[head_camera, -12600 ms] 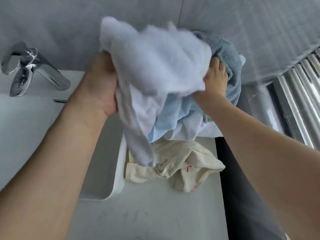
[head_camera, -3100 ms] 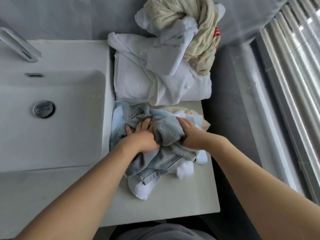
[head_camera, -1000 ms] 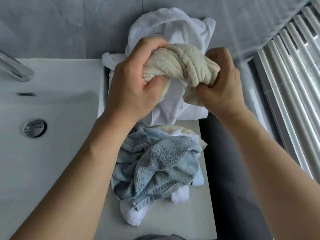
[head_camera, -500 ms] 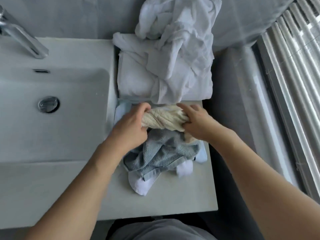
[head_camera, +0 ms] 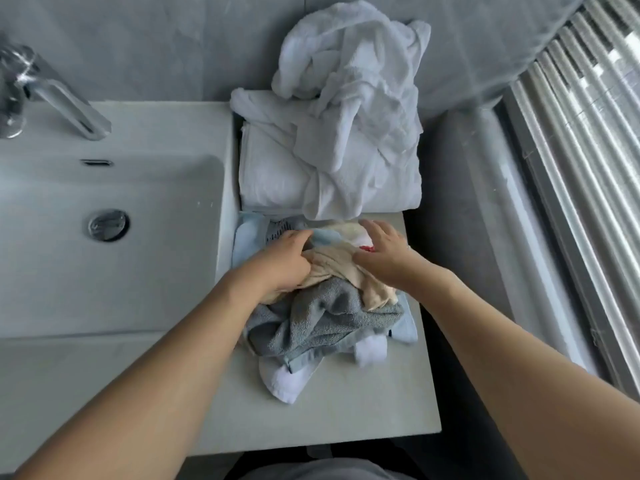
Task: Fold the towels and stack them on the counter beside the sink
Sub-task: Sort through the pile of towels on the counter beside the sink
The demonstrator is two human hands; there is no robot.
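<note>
Bare surface (head_camera: pixel 339 415) near the front edge, sink (head_camera: pixel 114 244) just beside. Left hand (head_camera: pixel 282 263) curled round the cream towel (head_camera: pixel 332 270). Right hand (head_camera: pixel 382 256) flat on it, fingers straight.

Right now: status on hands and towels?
Left hand grips cream towel; right hand open, resting on it. Cream towel sits unfolded atop grey towel. Crumpled white towels crowd the counter behind.

Both forearms are bare to the frame's edge, with no sleeves, watch, rings or bands showing. The left hand (head_camera: pixel 282 263) and right hand (head_camera: pixel 382 259) wear no gloves. Grey clothing (head_camera: pixel 322 469) shows at the bottom edge
</note>
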